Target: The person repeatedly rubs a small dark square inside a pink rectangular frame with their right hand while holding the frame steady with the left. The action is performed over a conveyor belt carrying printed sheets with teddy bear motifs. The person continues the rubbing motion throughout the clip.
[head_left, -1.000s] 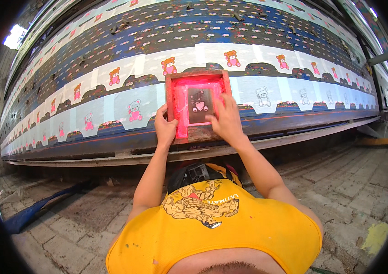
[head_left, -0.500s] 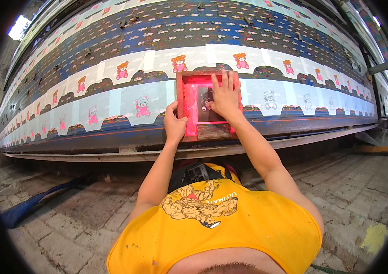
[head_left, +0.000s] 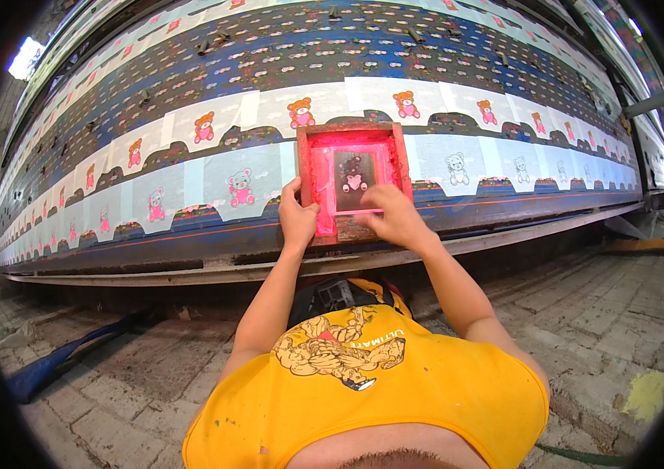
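A wooden screen printing frame (head_left: pixel 305 156), smeared with bright pink ink, lies on the near row of pale blue cut fabric pieces (head_left: pixel 425 160). In its dark mesh window (head_left: pixel 355 168) a bear shape with pink spots shows. My left hand (head_left: pixel 298 215) grips the frame's left rail near the lower corner, thumb toward the inside. Over the lower right of the frame is my right hand (head_left: pixel 394 219), its fingers bent and the thumb apart from them. Nothing shows between them, and part of the right rail is hidden behind this hand.
Left of the frame, the near pieces carry pink-filled bears (head_left: pixel 242 187); to the right they show outline bears (head_left: pixel 456 168). Behind lies a white row with brown and pink bears (head_left: pixel 204 127). The long table's front edge (head_left: pixel 254 275) runs across, above a paved floor (head_left: pixel 582 336).
My right hand has drawn back from the frame's upper right toward its lower right corner, uncovering the mesh window. The left hand keeps its hold on the frame.
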A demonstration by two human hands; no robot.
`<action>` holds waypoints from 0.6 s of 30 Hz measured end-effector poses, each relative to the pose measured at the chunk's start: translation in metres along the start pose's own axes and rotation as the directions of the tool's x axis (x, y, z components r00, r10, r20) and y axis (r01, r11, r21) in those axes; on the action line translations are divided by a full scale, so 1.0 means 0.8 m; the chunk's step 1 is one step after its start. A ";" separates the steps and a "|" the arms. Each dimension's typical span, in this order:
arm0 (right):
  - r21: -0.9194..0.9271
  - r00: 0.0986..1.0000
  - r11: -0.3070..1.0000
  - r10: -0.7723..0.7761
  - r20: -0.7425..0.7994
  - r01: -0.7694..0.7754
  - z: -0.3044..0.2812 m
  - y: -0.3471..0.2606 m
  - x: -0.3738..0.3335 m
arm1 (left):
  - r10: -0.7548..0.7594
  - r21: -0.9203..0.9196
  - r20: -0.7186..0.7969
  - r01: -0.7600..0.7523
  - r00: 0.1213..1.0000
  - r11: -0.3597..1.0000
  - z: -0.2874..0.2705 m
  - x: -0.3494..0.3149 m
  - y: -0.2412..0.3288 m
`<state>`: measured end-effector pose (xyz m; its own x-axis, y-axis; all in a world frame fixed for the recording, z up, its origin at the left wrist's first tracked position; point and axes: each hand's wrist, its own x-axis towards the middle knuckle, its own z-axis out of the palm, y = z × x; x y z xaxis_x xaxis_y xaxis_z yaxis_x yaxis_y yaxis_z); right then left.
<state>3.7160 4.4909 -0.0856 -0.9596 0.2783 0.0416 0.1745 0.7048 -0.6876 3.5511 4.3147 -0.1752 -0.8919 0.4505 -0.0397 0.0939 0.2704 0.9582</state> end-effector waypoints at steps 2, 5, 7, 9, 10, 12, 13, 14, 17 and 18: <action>-0.039 0.986 0.986 -0.163 0.046 0.165 0.001 -0.010 -0.029 | -0.035 -0.031 0.001 0.035 0.999 0.999 0.000 -0.001 -0.005; -0.186 0.989 0.971 -0.149 0.008 0.148 0.017 -0.008 -0.048 | -0.012 -0.038 0.005 0.012 1.000 0.999 0.001 0.003 -0.016; -0.221 0.985 0.966 -0.155 -0.079 0.134 0.025 -0.006 -0.045 | 0.004 0.007 0.010 -0.004 1.000 1.000 -0.001 0.004 -0.014; -0.243 0.977 0.961 -0.167 -0.136 0.131 0.034 -0.002 -0.038 | 0.016 0.038 0.011 -0.016 1.000 0.999 -0.001 0.004 -0.015; -0.248 0.973 0.959 -0.176 -0.150 0.135 0.038 0.002 -0.031 | 0.021 0.045 0.010 -0.022 1.000 0.999 -0.001 0.005 -0.016; -0.254 0.972 0.955 -0.190 -0.137 0.151 0.034 0.012 -0.014 | 0.021 0.039 0.009 -0.021 1.000 0.999 -0.002 0.007 -0.017; -0.253 0.975 0.954 -0.193 -0.110 0.160 0.025 0.014 -0.003 | 0.014 0.026 0.012 -0.014 1.000 1.000 -0.002 0.007 -0.015; -0.252 0.977 0.953 -0.197 -0.082 0.171 0.015 0.017 0.010 | 0.006 0.014 0.012 -0.006 1.000 1.000 -0.003 0.006 -0.013; -0.292 0.947 0.903 -0.318 0.037 0.314 -0.023 0.033 0.065 | 0.037 0.075 0.014 -0.038 0.999 0.996 -0.003 0.003 0.000; -0.265 0.922 0.884 -0.381 0.065 0.384 -0.030 0.041 0.086 | 0.034 0.060 0.016 -0.035 0.999 0.998 -0.004 0.002 -0.002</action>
<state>3.6608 4.5486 -0.0881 -0.9659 -0.0545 0.2533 -0.1559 0.9032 -0.3999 3.5479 4.3125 -0.1759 -0.8811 0.4728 -0.0118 0.1510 0.3050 0.9403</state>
